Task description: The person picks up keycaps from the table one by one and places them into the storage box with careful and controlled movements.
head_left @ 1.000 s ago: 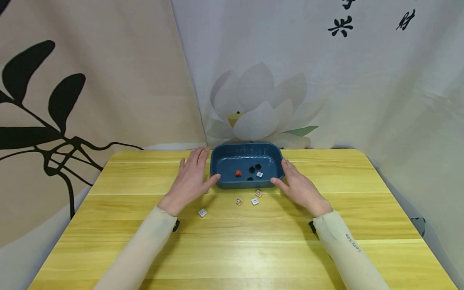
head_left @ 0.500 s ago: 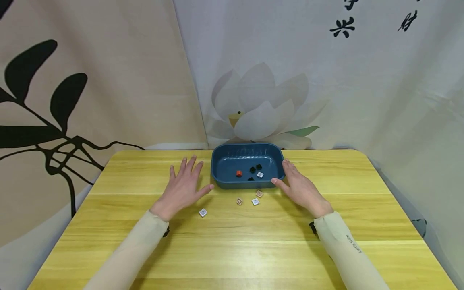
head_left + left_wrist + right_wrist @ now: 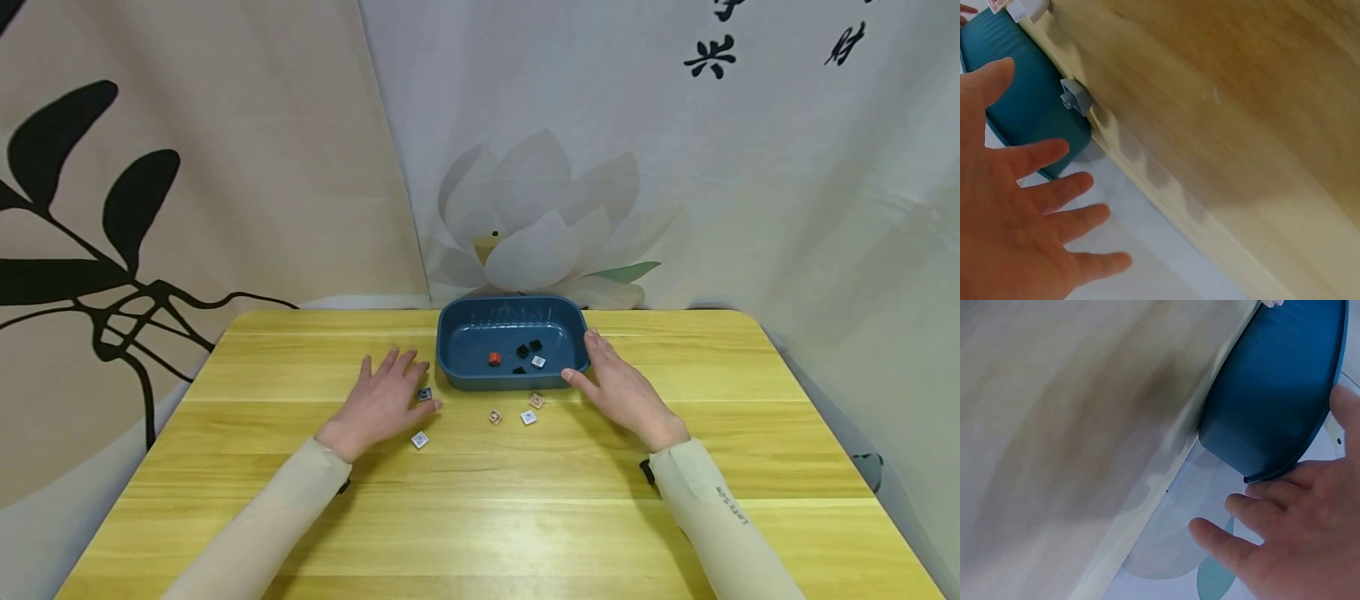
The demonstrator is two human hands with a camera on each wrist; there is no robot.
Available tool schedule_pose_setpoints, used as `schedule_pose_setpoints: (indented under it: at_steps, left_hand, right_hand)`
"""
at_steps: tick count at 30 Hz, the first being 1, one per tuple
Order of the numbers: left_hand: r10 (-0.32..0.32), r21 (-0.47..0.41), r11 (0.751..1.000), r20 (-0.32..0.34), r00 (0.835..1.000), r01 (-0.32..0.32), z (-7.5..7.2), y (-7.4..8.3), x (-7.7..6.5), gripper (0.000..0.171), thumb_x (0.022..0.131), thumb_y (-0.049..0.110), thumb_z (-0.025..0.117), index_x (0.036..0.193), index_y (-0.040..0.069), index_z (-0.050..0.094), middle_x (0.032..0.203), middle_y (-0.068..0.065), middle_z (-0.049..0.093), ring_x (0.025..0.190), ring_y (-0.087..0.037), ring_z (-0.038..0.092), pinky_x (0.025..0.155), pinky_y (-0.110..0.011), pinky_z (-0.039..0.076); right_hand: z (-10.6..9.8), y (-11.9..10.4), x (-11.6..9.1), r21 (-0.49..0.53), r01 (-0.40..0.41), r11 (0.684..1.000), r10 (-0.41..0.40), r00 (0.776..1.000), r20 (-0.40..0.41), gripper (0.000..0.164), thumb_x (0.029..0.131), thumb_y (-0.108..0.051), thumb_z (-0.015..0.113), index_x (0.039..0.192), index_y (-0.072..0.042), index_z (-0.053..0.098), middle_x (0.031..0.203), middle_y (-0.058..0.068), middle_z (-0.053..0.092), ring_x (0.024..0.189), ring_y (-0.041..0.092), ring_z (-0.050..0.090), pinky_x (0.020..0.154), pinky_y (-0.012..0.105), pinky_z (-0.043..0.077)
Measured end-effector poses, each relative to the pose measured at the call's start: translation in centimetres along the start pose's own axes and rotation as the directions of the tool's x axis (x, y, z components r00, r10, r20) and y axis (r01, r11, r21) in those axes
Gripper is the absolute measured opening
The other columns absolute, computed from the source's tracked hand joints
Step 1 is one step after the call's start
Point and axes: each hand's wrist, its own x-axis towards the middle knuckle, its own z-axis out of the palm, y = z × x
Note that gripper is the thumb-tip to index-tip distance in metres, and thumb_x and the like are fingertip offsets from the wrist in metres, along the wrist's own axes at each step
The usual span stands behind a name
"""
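My left hand hovers low over the table, fingers spread, just left of the blue tray. Between its thumb and forefinger, apart from both in the left wrist view, lies a grey keycap, its stem side showing. A white keycap sits nearer the front, below the thumb. At the tray's right end rests my right hand; its thumb touches the rim and its straight fingers lie along the end wall. Inside the tray are a red keycap, a white one and several black ones.
In front of the tray lie two beige keycaps and another white keycap on the wooden table. A printed cloth hangs behind the table's back edge, close to the tray.
My left hand has moved off the tray's left end, out to the left, then lower and nearer, uncovering the grey keycap. The right hand has stayed at the tray.
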Motion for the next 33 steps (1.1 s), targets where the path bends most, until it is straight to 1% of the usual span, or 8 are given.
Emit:
schedule_pose_setpoints:
  at_steps: [3, 5, 9, 11, 13, 20, 29, 33]
  left_hand:
    - [0.030, -0.002, 1.000, 0.003, 1.000, -0.030, 0.25, -0.02, -0.01, 0.063, 0.099, 0.053, 0.065, 0.141, 0.006, 0.063, 0.151, -0.023, 0.051, 0.140, -0.046, 0.046, 0.108, -0.075, 0.032]
    - [0.062, -0.009, 0.998, -0.005, 0.998, -0.062, 0.31, 0.01, 0.01, 0.055, 0.099, 0.046, 0.069, 0.137, 0.007, 0.066, 0.144, -0.022, 0.057, 0.133, -0.043, 0.054, 0.105, -0.069, 0.041]
    - [0.146, -0.003, 0.989, -0.034, 0.989, -0.146, 0.37, 0.16, 0.09, 0.036, 0.096, 0.029, 0.076, 0.124, 0.007, 0.073, 0.123, -0.017, 0.068, 0.105, -0.034, 0.068, 0.085, -0.051, 0.057]
    - [0.180, 0.004, 0.984, -0.043, 0.983, -0.180, 0.38, 0.21, 0.12, 0.030, 0.094, 0.022, 0.079, 0.119, 0.006, 0.075, 0.113, -0.014, 0.069, 0.092, -0.029, 0.068, 0.076, -0.044, 0.059]
    - [0.204, 0.006, 0.979, -0.045, 0.978, -0.204, 0.42, 0.23, 0.15, 0.025, 0.092, 0.016, 0.081, 0.114, 0.006, 0.076, 0.105, -0.011, 0.068, 0.086, -0.025, 0.066, 0.073, -0.039, 0.058]
    - [0.234, -0.037, 0.971, -0.052, 0.971, -0.236, 0.49, 0.10, 0.11, 0.013, 0.090, 0.003, 0.079, 0.103, 0.005, 0.077, 0.093, -0.006, 0.065, 0.079, -0.018, 0.063, 0.070, -0.032, 0.056]
    - [0.239, -0.039, 0.970, -0.067, 0.969, -0.242, 0.62, 0.03, 0.05, 0.011, 0.090, -0.001, 0.077, 0.099, 0.004, 0.075, 0.094, -0.005, 0.067, 0.082, -0.019, 0.067, 0.071, -0.032, 0.057]
    - [0.223, -0.048, 0.973, -0.067, 0.973, -0.226, 0.61, 0.05, -0.12, 0.012, 0.090, -0.001, 0.077, 0.100, 0.004, 0.075, 0.096, -0.007, 0.068, 0.084, -0.020, 0.068, 0.072, -0.032, 0.058]
  right_hand:
    - [-0.01, -0.01, -0.01, 0.004, -0.003, 1.000, 0.003, 1.000, 0.002, 0.094, 0.105, -0.064, 0.041, 0.164, 0.003, 0.010, 0.172, 0.020, 0.009, 0.157, 0.038, 0.014, 0.123, 0.054, 0.020]
    - [-0.04, -0.07, -0.02, 0.005, 0.000, 1.000, 0.000, 1.000, 0.002, 0.094, 0.105, -0.064, 0.041, 0.164, 0.003, 0.010, 0.172, 0.021, 0.008, 0.157, 0.039, 0.015, 0.123, 0.054, 0.020]
    - [-0.05, -0.16, 0.00, 0.007, 0.001, 1.000, -0.001, 1.000, 0.003, 0.093, 0.105, -0.063, 0.043, 0.164, 0.003, 0.011, 0.172, 0.021, 0.009, 0.157, 0.039, 0.015, 0.123, 0.054, 0.021]
    - [-0.02, -0.16, 0.03, 0.008, 0.000, 1.000, 0.000, 1.000, 0.005, 0.093, 0.105, -0.063, 0.042, 0.164, 0.002, 0.011, 0.172, 0.020, 0.009, 0.157, 0.038, 0.015, 0.123, 0.054, 0.021]
    - [-0.01, -0.16, 0.05, 0.008, 0.000, 1.000, 0.000, 1.000, 0.009, 0.093, 0.105, -0.063, 0.042, 0.164, 0.002, 0.011, 0.172, 0.019, 0.008, 0.157, 0.038, 0.014, 0.123, 0.054, 0.021]
    - [-0.07, -0.12, 0.06, 0.015, -0.001, 1.000, 0.001, 1.000, 0.015, 0.094, 0.105, -0.065, 0.041, 0.164, 0.001, 0.010, 0.172, 0.017, 0.005, 0.158, 0.036, 0.012, 0.123, 0.054, 0.020]
    - [-0.06, -0.04, 0.03, 0.015, -0.003, 1.000, 0.003, 1.000, 0.016, 0.094, 0.105, -0.065, 0.041, 0.164, 0.001, 0.010, 0.172, 0.017, 0.005, 0.158, 0.037, 0.013, 0.123, 0.054, 0.020]
    - [-0.05, 0.01, 0.05, 0.012, -0.001, 1.000, 0.001, 1.000, 0.014, 0.094, 0.105, -0.065, 0.041, 0.164, 0.002, 0.010, 0.172, 0.017, 0.005, 0.158, 0.037, 0.013, 0.123, 0.054, 0.020]
